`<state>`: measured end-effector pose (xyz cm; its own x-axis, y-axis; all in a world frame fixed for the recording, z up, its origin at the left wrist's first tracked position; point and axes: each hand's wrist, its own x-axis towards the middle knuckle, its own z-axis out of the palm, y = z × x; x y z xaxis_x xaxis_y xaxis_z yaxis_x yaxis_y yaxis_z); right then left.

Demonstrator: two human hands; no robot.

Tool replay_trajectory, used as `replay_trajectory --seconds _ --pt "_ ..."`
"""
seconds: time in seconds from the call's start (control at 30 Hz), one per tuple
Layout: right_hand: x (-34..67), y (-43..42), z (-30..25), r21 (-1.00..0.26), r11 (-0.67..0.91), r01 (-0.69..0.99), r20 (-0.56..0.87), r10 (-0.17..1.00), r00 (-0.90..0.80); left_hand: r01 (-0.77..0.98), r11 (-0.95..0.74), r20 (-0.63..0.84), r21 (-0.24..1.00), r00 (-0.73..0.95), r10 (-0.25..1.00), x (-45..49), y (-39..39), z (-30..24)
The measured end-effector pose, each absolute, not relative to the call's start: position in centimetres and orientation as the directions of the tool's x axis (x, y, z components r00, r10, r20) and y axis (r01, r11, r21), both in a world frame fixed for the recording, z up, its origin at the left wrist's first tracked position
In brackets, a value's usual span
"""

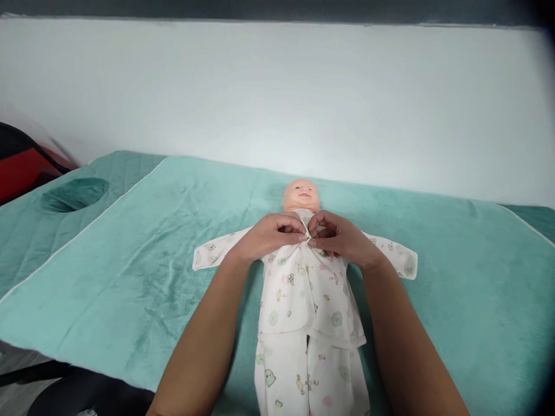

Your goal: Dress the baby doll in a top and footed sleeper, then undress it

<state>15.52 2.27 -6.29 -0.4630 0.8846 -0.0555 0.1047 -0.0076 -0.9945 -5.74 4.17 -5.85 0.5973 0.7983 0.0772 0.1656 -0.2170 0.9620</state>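
A baby doll (300, 194) lies on its back, its head toward the wall. It wears a white patterned baby shirt (286, 294) with long sleeves spread to both sides, and matching trousers (281, 378). At the upper chest my left hand (277, 234) pinches one edge of the shirt's front opening between thumb and fingers. Facing it, my right hand (336, 234) pinches the other edge, the fingertips of both hands nearly touching. Whatever fastener lies between them is hidden by my fingers. Lower down, the shirt's front edges lie against each other.
A green plush cover (130, 277) lies over the padded bed, with some wrinkles left of the doll. A round face hole (76, 195) is at the far left. Behind the bed stands a white wall (277, 98). A black chair (87, 396) sits at the lower left.
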Motion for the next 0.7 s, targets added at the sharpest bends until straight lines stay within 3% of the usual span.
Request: replay_trajectory --seconds 0.2,0.37,0.57,0.7 --pt "15.8 2.3 -6.2 -0.989 -0.007 0.149 -0.077 0.878 -0.473 0.136 -0.141 0.041 0.981 0.559 0.828 -5.9 4.1 -5.9" --pt "15.8 1.4 -4.8 -0.946 0.106 0.308 -0.069 0.859 -0.508 0.188 -0.191 0.018 0.963 0.665 0.746 -6.9 4.1 -5.2" --pt "14.2 -1.5 -3.0 -0.663 0.236 0.71 -0.107 0.909 -0.402 0.335 -0.244 -0.129 0.91 0.789 0.601 -8.3 3.8 -4.4" --pt "13.2 -2.8 -2.6 -0.504 0.259 0.824 -0.077 0.936 -0.342 0.412 -0.168 -0.245 0.895 0.77 0.589 -7.9 3.3 -4.1"
